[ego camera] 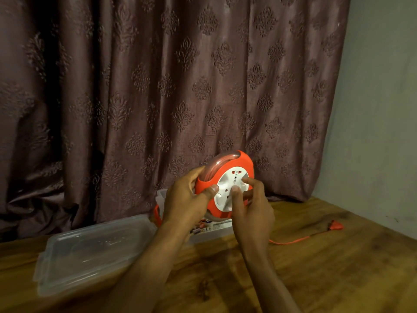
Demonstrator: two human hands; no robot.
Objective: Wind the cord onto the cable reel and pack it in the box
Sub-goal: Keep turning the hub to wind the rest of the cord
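An orange cable reel (244, 164) with a white socket face is held upright above the table, in front of the curtain. My left hand (184, 199) grips its left rim, thumb on the orange front. My right hand (251, 205) has its fingertips curled onto the white socket disc. Orange cord shows coiled under the reel's clear cover. A loose length of orange cord (291, 241) trails right across the table to its plug (336, 225). The clear plastic box (214, 233) sits behind my hands, mostly hidden.
The box's clear lid (90, 251) lies flat on the wooden table (338, 279) to the left. A patterned brown curtain (158, 86) hangs right behind, and a plain wall (383, 109) closes the right side.
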